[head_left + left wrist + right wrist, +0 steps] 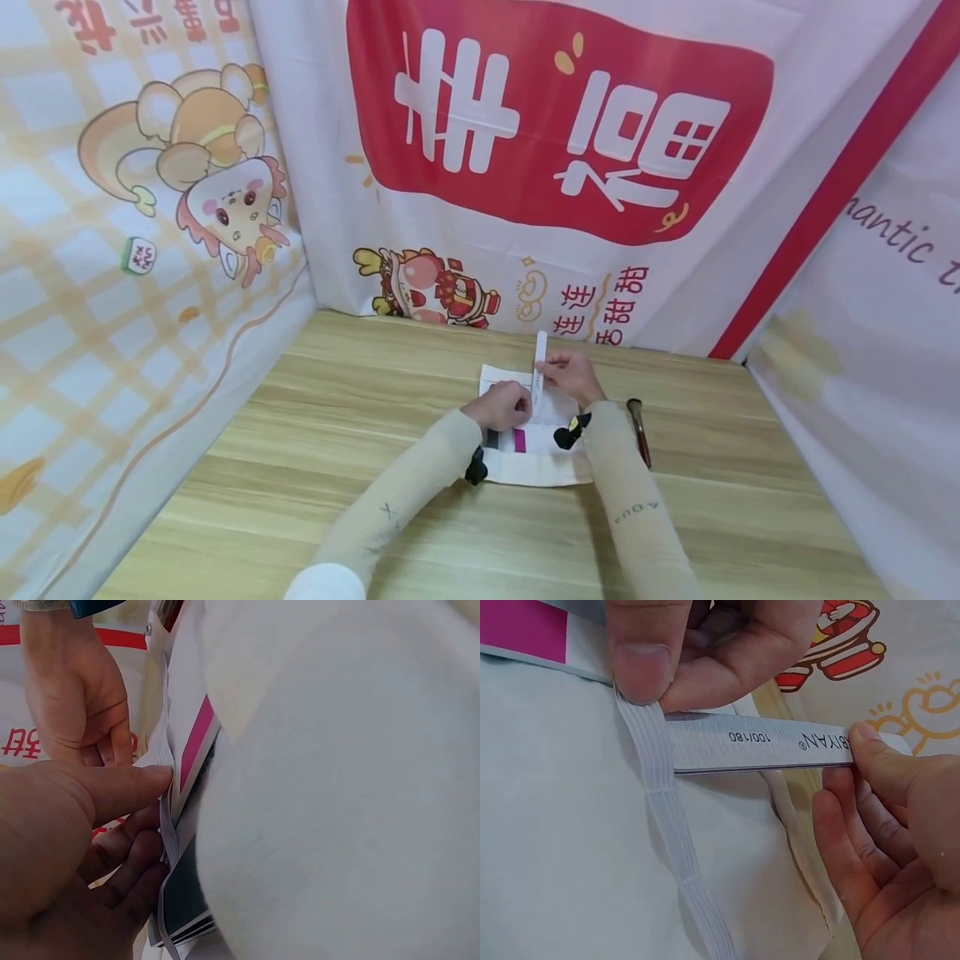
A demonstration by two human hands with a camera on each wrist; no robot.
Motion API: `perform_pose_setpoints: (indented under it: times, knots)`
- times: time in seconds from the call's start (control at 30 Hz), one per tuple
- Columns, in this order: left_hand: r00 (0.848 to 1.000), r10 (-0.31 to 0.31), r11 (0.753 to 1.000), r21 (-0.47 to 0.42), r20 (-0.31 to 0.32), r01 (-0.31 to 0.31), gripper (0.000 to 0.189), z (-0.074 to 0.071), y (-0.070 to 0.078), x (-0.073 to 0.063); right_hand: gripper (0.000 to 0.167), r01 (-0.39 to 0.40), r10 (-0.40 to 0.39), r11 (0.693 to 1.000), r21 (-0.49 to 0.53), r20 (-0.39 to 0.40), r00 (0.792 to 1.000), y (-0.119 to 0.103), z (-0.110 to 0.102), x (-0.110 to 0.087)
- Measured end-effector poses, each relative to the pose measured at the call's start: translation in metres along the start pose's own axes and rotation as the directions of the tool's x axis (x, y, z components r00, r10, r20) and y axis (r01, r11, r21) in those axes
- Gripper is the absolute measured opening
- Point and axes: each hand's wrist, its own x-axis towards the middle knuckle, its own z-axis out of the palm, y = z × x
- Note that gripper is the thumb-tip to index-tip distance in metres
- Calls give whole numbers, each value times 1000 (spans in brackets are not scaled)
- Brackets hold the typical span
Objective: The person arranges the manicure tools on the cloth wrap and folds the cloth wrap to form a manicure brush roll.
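A white cloth pouch (pixel 540 471) lies spread on the table, with an elastic band (pixel 665 799) running across it. My left hand (pixel 501 406) pinches this band between thumb and fingers. My right hand (pixel 572 375) grips a light grey nail file (pixel 735 740) marked 100/180 near its far end. The file's other end passes by the band, under my left fingers; its tip is hidden there. Beside it under the band sit a flat piece with a magenta part (pixel 520 441) and a dark grey flat piece (pixel 185 896).
A brush (pixel 640 432) with a reddish-brown handle lies on the wooden table (pixel 337 400), right of the pouch. Printed cloth sheets (pixel 450 208) hang behind and at both sides. A small black camera is strapped to each wrist.
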Motion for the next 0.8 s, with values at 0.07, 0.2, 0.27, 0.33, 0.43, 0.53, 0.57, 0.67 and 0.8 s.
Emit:
perform_pose_setpoints:
  times: [0.07,0.2,0.27,0.33,0.43,0.53,0.57,0.67,0.8]
  knots:
    - [1000,11,1000,9,-5,-11,12,1,-2,1,22,-11,11,1000,-19,14,1000,1,0,-1]
    - [1000,21,1000,10,-5,-21,11,2,-4,1,23,-41,43,998,-55,43,998,3,1,-3]
    - [1000,24,1000,6,-5,-24,11,2,-4,0,22,-63,67,996,-70,57,996,2,2,-6]
    - [1000,12,1000,-14,2,-12,10,-1,0,-1,20,-86,92,993,-81,71,993,2,2,-8]
    - [1000,9,1000,-30,3,-9,11,-2,0,-1,18,-106,116,991,-87,112,987,2,2,-12]
    - [1000,-1,999,-39,6,2,14,-1,0,0,17,-109,122,990,-88,155,980,3,0,-16]
    - [1000,-6,999,-43,6,6,15,-1,-1,0,16,-113,127,990,-88,166,978,2,0,-17]
    - [1000,-15,999,-48,9,15,16,-1,0,0,16,-125,141,988,-89,197,970,2,-3,-20]
    - [999,-33,998,-49,11,34,15,0,1,0,20,-167,180,983,-73,253,951,3,-6,-22]
